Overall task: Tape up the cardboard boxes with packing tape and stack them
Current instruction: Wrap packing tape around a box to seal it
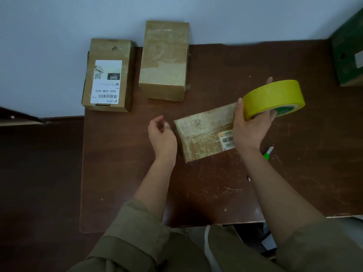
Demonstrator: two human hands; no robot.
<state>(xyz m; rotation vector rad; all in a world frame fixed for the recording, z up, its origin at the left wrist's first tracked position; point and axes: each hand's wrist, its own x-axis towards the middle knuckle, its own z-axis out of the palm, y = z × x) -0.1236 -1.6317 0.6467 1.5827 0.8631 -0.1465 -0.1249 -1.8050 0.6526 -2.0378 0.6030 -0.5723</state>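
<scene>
I read dim, flat, bluish light, with soft shadows just beside the cardboard boxes (165, 59) on the brown table (225, 183). Wide-angle bending shows far from the table's centre, and the sleeves nearest the camera look soft.

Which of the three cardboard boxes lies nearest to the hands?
The angled box with the "507" label, between both hands; the other two boxes stand farther back by the wall.

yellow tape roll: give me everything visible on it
The yellow tape roll is a wide ring of matte, paper-like yellow tape with a green inner core showing at its lower right. It is held tilted in the air above the brown table, past the right end of the nearest cardboard box. The right hand grips it; nothing else touches it.
</scene>
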